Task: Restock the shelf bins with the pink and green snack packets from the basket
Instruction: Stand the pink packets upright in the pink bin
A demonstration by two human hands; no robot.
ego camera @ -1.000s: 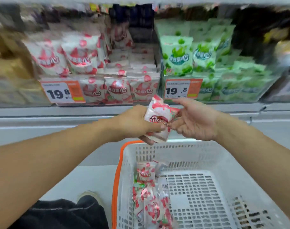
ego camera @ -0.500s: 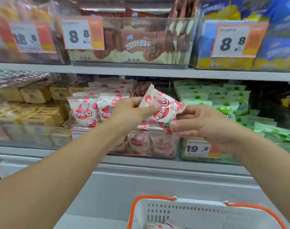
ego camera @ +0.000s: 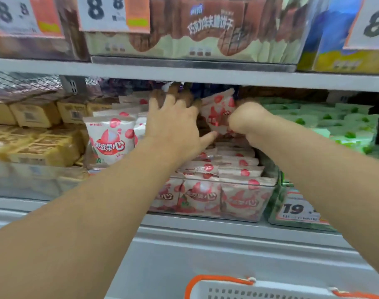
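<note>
Pink snack packet (ego camera: 219, 111) held up at the back of the clear pink-packet bin (ego camera: 244, 198), tilted, just under the shelf board (ego camera: 184, 74) overhead. Right hand (ego camera: 246, 121) curled into a fist around the packet's right edge, fingers clamped on it. Left hand (ego camera: 173, 126) spread flat just left of the packet, fingers apart and reaching toward the bin's rear, thumb tip touching or nearly touching the packet's lower corner; cannot tell which. Below both hands, bin filled with more pink packets (ego camera: 223, 167), some lying flat in layers, some standing against the front wall. One upright pink packet (ego camera: 111, 139) at the bin's left end. Green snack packets (ego camera: 335, 121) in the neighbouring bin to the right of the pink bin, a 19 price tag (ego camera: 298, 209) on its front. Yellow boxed goods (ego camera: 33, 130) to the left. White basket rim with orange handle (ego camera: 218, 279) well below the bin, at the bottom edge; contents out of sight
</note>
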